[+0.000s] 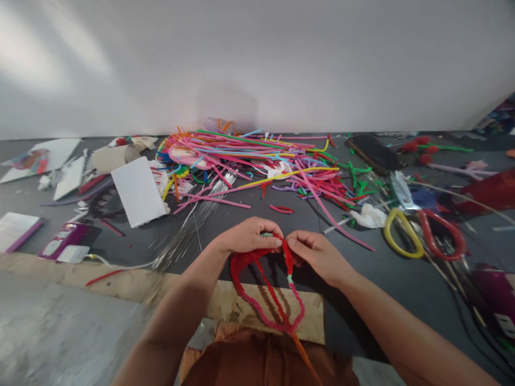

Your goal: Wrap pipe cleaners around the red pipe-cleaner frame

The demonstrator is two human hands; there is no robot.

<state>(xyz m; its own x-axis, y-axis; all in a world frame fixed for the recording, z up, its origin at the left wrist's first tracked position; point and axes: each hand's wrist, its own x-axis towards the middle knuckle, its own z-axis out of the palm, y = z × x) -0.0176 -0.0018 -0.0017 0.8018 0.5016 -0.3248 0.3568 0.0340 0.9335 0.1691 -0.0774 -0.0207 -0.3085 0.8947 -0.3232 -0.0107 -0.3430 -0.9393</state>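
Between my hands, a looped shape of twisted red and pink pipe cleaners (257, 306) hangs over the table's near edge. An orange pipe cleaner (302, 354) runs down from its lower tip. My left hand (252, 236) pinches the upper part of the loop, thumb pressed against the fingers. Right beside it, my right hand (316, 249) pinches the same red strand with thumb and forefinger. A light green bit shows at the left fingers and another on the loop's right side. What lies under the fingertips is partly hidden.
A heap of loose pipe cleaners (249, 155) lies by the wall. Scissors with yellow and red handles (406, 233) rest at the right, near a dark phone (374, 153). Thin metal wires (183, 244), a white card (139, 192) and a purple device (64, 240) are at the left.
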